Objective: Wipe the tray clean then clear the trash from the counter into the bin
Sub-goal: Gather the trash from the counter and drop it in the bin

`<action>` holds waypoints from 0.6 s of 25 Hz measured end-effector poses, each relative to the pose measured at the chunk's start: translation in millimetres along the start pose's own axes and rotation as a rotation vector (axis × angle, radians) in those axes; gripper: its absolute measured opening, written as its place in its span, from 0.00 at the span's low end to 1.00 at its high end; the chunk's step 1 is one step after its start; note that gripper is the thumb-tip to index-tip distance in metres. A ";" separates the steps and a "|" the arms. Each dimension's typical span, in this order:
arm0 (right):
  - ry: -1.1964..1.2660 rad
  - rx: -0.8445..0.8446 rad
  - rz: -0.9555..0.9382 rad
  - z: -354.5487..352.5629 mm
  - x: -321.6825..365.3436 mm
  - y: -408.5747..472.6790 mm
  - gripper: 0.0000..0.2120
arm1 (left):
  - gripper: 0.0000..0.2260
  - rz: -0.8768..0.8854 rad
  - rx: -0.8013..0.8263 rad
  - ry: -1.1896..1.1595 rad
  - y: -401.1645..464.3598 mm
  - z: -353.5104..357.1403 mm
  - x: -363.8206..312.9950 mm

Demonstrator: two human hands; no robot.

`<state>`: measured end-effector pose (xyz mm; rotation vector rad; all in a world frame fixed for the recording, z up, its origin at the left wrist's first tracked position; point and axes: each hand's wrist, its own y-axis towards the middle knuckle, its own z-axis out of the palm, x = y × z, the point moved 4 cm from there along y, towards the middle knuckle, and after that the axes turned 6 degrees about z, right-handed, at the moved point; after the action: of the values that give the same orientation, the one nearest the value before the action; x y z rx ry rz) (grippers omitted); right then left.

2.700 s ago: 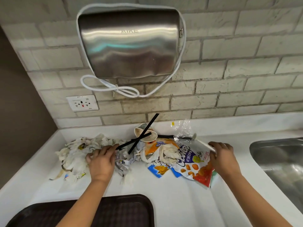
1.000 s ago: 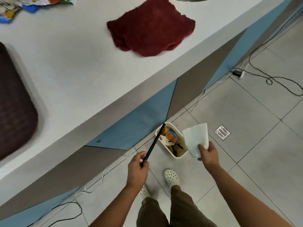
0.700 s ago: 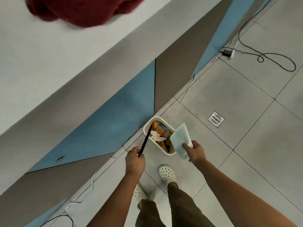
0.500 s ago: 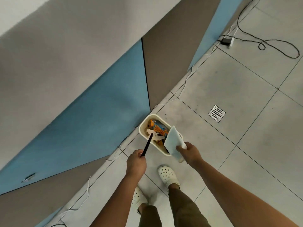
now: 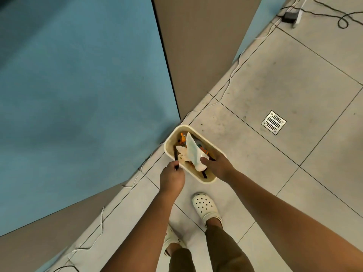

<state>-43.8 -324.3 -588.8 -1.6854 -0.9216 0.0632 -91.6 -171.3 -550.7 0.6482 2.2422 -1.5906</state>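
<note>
single view only, head-worn, wide-angle. it looks almost straight down from standing height onto the tiled floor point(image 5: 294, 75). the blue and grey cabinet front point(image 5: 78, 85) fills the upper left, tilted by the head pose. both forearms enter from the bottom edge, with the white shoes point(image 5: 205, 208) directly below the lens. the bin point(image 5: 169, 143) sits near frame centre, small, well below the camera. straight lines bow toward the edges.

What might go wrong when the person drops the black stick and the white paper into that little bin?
The long black straw pinched by the left hand pokes over the rim of the small cream bin, so it may tip out onto the floor. The white paper wrapper held by the right hand is light and the bin looks fairly full, so it might slide off.
</note>
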 end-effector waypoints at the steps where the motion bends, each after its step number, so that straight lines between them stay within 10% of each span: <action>1: -0.009 -0.024 -0.004 -2.9 -2.5 -0.9 0.22 | 0.18 -0.025 0.084 -0.052 1.9 6.9 -1.2; 15: 0.005 -0.051 0.022 -1.4 -41.8 -68.6 0.10 | 0.13 0.103 0.090 0.000 -47.7 -33.5 -11.9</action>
<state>-108.6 -348.0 -547.5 -1.7425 -0.9076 0.0505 -106.6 -155.1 -495.5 0.7743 2.1113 -1.6479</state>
